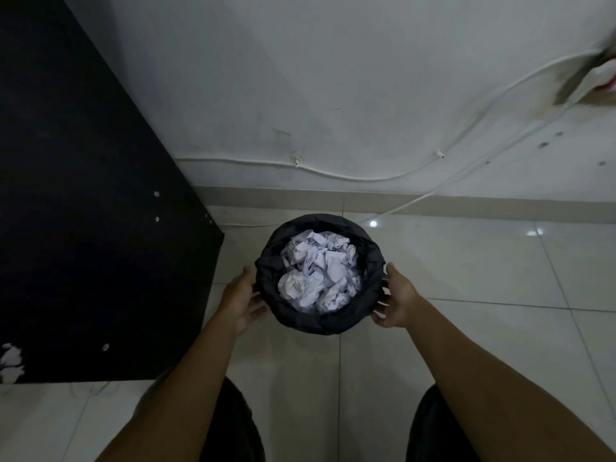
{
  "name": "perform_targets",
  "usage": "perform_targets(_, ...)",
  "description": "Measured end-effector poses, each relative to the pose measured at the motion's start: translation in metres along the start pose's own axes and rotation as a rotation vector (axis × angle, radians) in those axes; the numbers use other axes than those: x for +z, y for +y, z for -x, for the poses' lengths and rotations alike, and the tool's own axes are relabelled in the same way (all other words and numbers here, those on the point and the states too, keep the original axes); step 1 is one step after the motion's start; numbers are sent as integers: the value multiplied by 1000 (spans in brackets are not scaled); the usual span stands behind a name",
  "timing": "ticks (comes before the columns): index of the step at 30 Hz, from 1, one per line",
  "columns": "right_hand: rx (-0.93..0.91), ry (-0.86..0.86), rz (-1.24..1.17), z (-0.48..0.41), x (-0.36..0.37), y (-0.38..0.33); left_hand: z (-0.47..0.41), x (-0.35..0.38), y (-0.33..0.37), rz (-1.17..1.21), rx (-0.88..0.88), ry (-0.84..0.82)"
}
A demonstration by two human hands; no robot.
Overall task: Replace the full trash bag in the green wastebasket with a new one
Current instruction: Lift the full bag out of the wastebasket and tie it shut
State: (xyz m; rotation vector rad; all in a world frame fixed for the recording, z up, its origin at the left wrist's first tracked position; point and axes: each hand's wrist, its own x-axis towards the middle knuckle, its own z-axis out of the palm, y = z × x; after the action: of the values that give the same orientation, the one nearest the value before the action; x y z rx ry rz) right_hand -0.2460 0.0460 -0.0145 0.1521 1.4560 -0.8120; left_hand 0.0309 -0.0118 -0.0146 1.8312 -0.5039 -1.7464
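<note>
Removal of the full bag looks about to begin; nothing is lifted yet. The left hand [238, 300] lies against the left side of the black plastic trash bag [333, 323], thumb up by the rim. Its fingers [258, 310] are loosely extended and apart along the plastic, and no pinch shows.

The bag lines the round wastebasket, which stands on the floor just ahead of the person's dark-clothed knees [233, 428]. Its cuff is turned down over the rim so far that none of the green body shows from above. Crumpled white paper [316, 271] fills it nearly to the rim.

The right hand [398, 300] mirrors the other on the right side, thumb raised. Its fingers [380, 316] are slightly curled and apart, touching the cuff or just beside it.

By my judgement, the next move calls for peeling the cuff up off the rim on both sides, gathering the mouth so the paper stays in, then lifting straight up. No new bag is in view.

Leftmost, a flat black board with small pale screw caps [83, 228] rises from the floor, with a ragged white patch [11, 361] near its lower corner. Glossy white floor tiles [466, 328] carry the basket and show a bright spot of reflected light. Behind them a white painted wall [333, 78] meets a pale skirting. Thin white cables [350, 176] are clipped along the wall and climb rightwards to a blurred white and red thing [600, 75] that I cannot identify.
</note>
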Motion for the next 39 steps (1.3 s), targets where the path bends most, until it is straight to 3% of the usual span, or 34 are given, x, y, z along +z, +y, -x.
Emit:
perform_targets(8, -101, -91, -87, -24, 10, -15, -11, -2, 8, 32, -82, -31)
perform_targets(13, -176, -64, -42, -26, 5, -15, -13, -9, 10, 52, -131, -81)
perform_targets(22, -207, 67, 10, -42, -6, -11, -28, -26, 1, 123, -154, 97)
perform_targets(30, -155, -100, 146, -30, -8, -14, -24, -18, 17, -219, -82, -54)
perform_targets(36, -420, 146, 184, -46, 0, -14, -33, -22, 4, -70, -10, 181)
perform_targets(39, -423, 191, 209, -45, 4, -17, -27, -23, 1, -11, -2, 238)
